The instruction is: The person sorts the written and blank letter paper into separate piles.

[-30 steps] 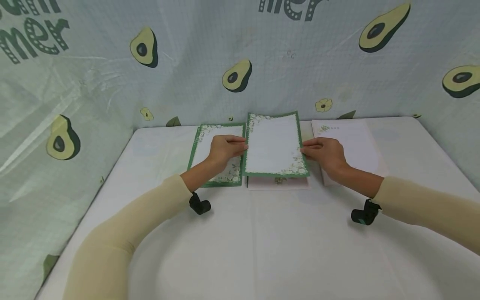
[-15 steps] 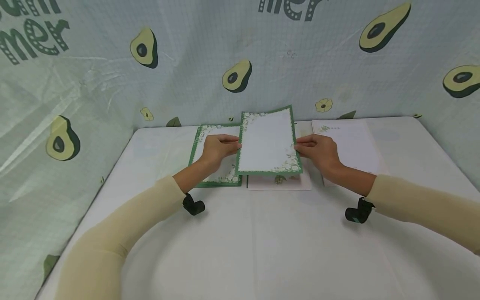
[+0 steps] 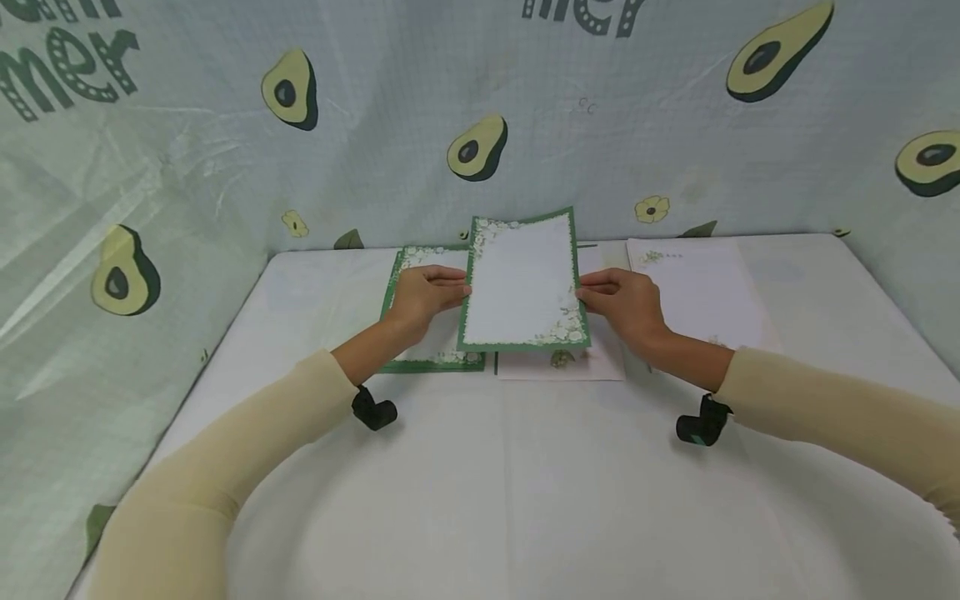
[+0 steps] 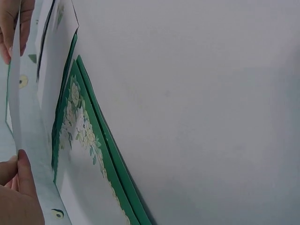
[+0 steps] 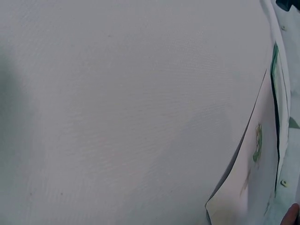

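Note:
In the head view both hands hold up a sheet of paper (image 3: 522, 279) with a green border and white flowers at its corners. My left hand (image 3: 426, 302) pinches its left edge, and my right hand (image 3: 624, 307) pinches the right edge. The sheet is tilted, its far edge raised. Beneath its left side lies a stack of matching green-bordered sheets (image 3: 442, 363), part hidden; its flowered corner (image 4: 82, 124) shows large in the left wrist view. Behind the held sheet's lower right part, a pale pink sheet (image 3: 581, 367) with a small floral print rests on the table.
Another pale stack of paper (image 3: 697, 287) lies to the right, partly behind the right forearm. The white-covered table (image 3: 510, 483) extends toward the front. A plastic curtain (image 3: 375, 100) printed with avocados hangs behind and at the left.
Both hands have shifted left together with the green-bordered sheet, from over the pale pink sheet to partly over the left stack. The sheet's far edge also sits a bit higher.

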`<state>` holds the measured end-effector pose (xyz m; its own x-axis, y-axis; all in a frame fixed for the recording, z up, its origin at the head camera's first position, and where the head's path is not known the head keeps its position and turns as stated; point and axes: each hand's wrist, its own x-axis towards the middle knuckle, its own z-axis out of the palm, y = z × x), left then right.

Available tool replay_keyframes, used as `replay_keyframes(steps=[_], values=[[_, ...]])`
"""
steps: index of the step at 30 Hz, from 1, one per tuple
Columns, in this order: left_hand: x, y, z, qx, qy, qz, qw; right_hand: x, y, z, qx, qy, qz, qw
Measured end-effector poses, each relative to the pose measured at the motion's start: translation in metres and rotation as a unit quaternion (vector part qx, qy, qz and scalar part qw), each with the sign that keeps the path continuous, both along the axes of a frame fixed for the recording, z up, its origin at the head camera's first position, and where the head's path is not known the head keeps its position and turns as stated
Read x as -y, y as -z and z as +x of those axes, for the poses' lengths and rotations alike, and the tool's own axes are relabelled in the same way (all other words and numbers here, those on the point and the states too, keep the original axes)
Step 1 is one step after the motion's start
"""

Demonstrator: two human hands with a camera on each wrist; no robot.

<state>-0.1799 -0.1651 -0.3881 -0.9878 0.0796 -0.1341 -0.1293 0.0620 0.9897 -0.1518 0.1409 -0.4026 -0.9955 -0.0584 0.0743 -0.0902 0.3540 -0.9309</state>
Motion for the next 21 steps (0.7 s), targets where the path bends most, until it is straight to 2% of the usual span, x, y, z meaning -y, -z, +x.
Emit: replay_keyframes(steps=[16,21], values=[[0.012,0.000,0.001,-0.004,0.003,-0.018,0.9998,0.011,0.007,-0.006,0.001,-0.006,-0.024,0.9997],[0.017,-0.003,0.002,-0.008,-0.001,-0.029,0.9996,0.015,0.010,-0.009,0.004,-0.014,-0.045,0.9989]])
